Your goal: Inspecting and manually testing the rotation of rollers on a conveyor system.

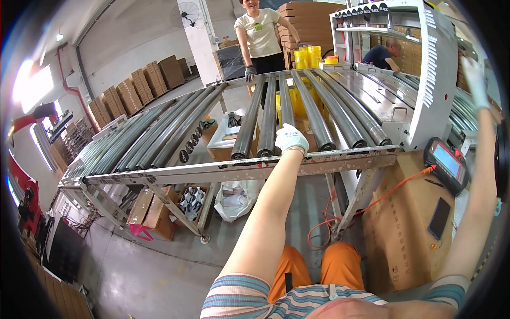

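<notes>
My left hand (pixel 291 139), in a white glove with print on its back, is at the near end of a grey steel roller (pixel 286 103) on the conveyor frame (pixel 319 164). Its fingers look curled around the roller's end, which the hand hides. Other rollers (pixel 270 114) lie on both sides, with wider gaps around the middle ones. Out at the far right, my right hand (pixel 474 82), also white-gloved, is raised beside the white machine housing (pixel 433 74). Its fingers point upward, slightly blurred, and nothing shows in them.
A controller with a screen (pixel 446 164) and a dark phone (pixel 439 218) lie on a large carton (pixel 393 234) at right. An orange cable (pixel 372 203) hangs to the floor. A person (pixel 260 34) stands beyond the rollers near yellow tape rolls (pixel 308 56). Cartons (pixel 151 212) sit underneath.
</notes>
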The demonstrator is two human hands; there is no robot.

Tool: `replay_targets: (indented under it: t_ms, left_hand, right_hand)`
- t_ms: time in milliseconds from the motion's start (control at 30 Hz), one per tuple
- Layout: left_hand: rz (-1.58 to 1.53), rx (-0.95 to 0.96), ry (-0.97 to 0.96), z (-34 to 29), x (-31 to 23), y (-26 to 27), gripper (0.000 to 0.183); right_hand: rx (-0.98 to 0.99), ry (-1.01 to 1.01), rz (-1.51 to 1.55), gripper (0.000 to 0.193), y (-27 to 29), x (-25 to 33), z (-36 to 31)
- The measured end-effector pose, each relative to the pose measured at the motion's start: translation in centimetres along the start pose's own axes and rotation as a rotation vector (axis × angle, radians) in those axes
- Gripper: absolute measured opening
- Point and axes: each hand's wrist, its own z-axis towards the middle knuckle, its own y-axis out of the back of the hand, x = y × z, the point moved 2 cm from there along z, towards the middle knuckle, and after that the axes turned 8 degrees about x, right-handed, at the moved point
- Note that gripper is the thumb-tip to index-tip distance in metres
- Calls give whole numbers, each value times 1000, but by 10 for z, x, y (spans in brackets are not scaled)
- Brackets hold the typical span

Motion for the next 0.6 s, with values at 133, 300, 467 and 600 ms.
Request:
replay_targets:
  t_ms: [133,300,467,600]
  left_hand:
    - [-11,26,-33,-2,0,3,46]
    - [-7,45,-38,-1,1,4,49]
    - [40,56,-28,5,1,-1,55]
    - [82,82,3,9,-2,-3,62]
  right_hand:
    - [455,410,380,26,-101,155,-110]
    - [1076,286,-46,57,-199,240,-266]
    - [1191,-54,163,67,-241,241,-293]
    - [1231,-161,206,59,-245,240,-293]
